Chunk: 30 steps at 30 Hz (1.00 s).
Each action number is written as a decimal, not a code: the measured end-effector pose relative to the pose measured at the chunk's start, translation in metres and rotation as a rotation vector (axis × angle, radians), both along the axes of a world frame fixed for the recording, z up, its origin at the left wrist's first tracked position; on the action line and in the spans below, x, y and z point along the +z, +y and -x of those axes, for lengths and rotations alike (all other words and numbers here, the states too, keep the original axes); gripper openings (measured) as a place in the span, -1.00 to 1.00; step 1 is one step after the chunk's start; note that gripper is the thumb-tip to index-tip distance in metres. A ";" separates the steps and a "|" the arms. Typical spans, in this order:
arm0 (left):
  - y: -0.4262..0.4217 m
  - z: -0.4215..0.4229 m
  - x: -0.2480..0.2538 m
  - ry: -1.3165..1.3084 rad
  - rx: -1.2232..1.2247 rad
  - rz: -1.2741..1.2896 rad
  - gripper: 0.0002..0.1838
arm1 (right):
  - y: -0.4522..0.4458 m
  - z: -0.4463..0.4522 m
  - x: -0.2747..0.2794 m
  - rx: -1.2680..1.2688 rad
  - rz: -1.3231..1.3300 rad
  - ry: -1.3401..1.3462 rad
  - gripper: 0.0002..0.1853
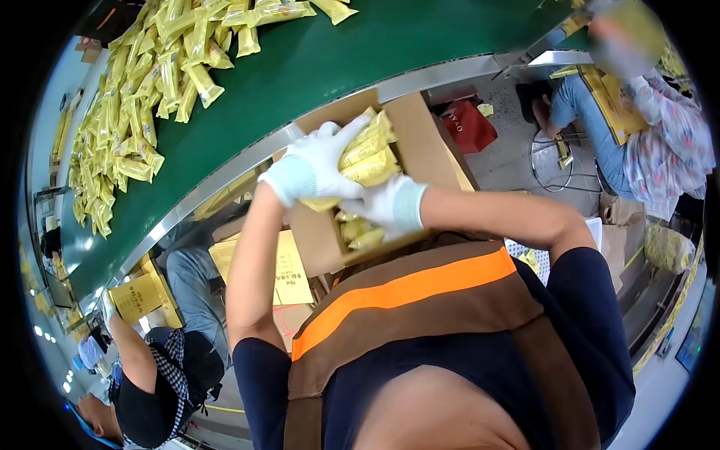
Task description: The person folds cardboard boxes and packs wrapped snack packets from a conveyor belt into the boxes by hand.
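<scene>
Both my hands wear white gloves and are over an open cardboard box [313, 238]. My left hand [319, 161] wraps round a bunch of yellow wrapped packets [369, 154] from the left, its thumb and fingers spread across them. My right hand [386, 204] presses against the lower side of the same bunch, its fingers bent and slightly blurred. More yellow packets [364, 232] lie inside the box below my hands. The box's flaps stand open beside the metal edge of the green conveyor.
A green conveyor [300, 64] with a large pile of yellow packets [139, 105] runs along the top and left. One person [172, 360] works at lower left, another [664, 135] sits at upper right. A red bag [469, 126] and wire stool [555, 161] stand on the floor.
</scene>
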<state>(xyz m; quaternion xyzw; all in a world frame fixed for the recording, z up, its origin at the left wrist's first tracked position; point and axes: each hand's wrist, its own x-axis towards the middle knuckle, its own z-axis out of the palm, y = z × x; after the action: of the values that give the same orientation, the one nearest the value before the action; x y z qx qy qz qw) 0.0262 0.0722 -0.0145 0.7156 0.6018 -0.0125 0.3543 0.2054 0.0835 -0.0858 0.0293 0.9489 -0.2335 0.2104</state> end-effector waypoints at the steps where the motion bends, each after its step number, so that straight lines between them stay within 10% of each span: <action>1: 0.004 -0.008 -0.007 0.284 -0.057 0.019 0.14 | -0.011 -0.007 0.030 0.008 -0.104 -0.032 -0.14; 16: 0.001 -0.045 -0.091 0.380 -0.065 -0.140 0.08 | 0.000 -0.014 0.019 0.170 0.065 -0.035 -0.73; 23: -0.031 -0.054 -0.073 0.554 -0.082 -0.718 -0.27 | 0.014 -0.020 0.038 0.118 0.276 -0.263 -0.69; 27: -0.022 -0.033 -0.045 0.189 -0.075 0.030 -0.42 | 0.106 -0.004 0.046 -0.001 0.781 0.381 -0.63; 30: 0.021 0.016 -0.011 -0.548 -0.245 0.051 -0.52 | 0.218 0.042 0.083 -0.433 0.428 0.702 -0.65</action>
<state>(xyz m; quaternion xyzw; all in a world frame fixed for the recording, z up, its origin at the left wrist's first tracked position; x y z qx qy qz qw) 0.0105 0.0934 -0.0259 0.7506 0.3924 0.1231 0.5171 0.1637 0.3019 -0.0033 0.1019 0.8651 -0.4586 -0.1757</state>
